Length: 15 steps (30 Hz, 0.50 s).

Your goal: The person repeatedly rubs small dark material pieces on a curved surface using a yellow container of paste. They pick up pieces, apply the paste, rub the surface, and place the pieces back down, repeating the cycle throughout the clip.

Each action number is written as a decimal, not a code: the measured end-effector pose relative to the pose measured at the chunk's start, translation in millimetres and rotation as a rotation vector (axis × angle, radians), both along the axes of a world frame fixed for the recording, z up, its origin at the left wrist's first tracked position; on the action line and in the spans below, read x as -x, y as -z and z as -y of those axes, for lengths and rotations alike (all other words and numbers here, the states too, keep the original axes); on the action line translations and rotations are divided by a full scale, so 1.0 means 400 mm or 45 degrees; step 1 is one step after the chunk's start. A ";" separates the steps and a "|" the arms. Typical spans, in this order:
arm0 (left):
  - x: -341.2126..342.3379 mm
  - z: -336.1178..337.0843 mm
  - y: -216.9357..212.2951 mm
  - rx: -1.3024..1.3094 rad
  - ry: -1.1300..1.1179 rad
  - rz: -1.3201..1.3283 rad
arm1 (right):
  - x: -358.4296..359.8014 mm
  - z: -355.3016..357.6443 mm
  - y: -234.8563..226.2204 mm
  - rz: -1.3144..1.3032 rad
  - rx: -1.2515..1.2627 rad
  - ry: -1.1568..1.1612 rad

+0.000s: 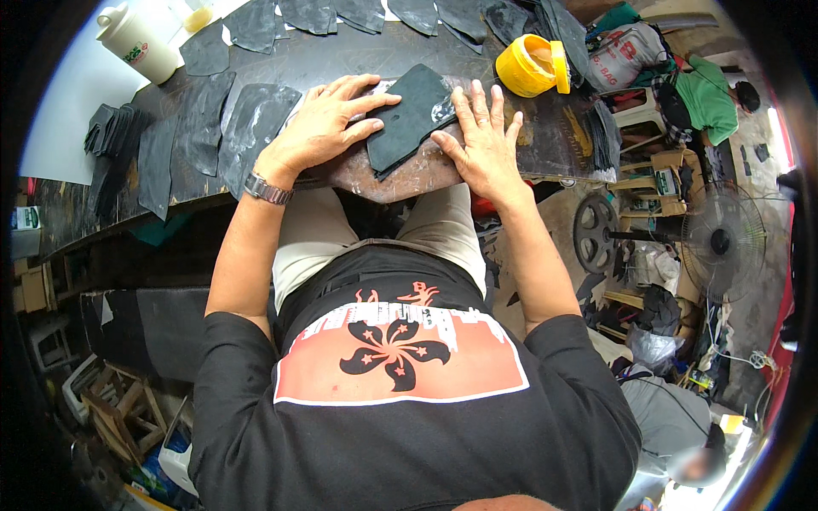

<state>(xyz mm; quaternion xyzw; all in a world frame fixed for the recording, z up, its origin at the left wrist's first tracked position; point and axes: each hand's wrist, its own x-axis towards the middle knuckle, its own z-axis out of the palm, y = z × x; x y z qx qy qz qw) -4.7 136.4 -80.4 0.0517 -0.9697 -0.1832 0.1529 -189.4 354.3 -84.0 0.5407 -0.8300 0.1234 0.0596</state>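
- Two hands lie flat on one dark leather piece (pixel 415 115) in the head view; neither closes around it.
- Left hand (pixel 328 123): palm down, fingers spread, fingertips on the piece's left edge; a wristwatch (pixel 267 189) sits behind it.
- Right hand (pixel 486 140): palm down on the piece's right edge, fingers extended away from the body.
- The piece rests between the palms on the worn bench (pixel 545 128), above the knees.
- Judgement: press evenly from the middle outward, keeping both palms flat so the layers do not shift.
- Beyond the right fingertips stands an open yellow tub (pixel 530 66); keep sleeves clear.
- Further cut pieces (pixel 247 115) lie left of the left hand.
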 end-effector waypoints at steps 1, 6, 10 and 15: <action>-0.001 0.004 -0.001 -0.015 0.013 0.033 | 0.011 0.002 -0.004 -0.027 -0.033 -0.034; -0.004 0.022 0.003 -0.041 0.084 0.054 | -0.009 0.015 -0.028 -0.150 -0.144 -0.232; -0.002 0.032 0.015 -0.023 0.094 0.056 | -0.073 0.008 -0.040 -0.119 -0.226 -0.387; -0.001 0.030 0.029 0.002 0.062 0.043 | -0.150 -0.006 -0.030 -0.057 -0.147 -0.523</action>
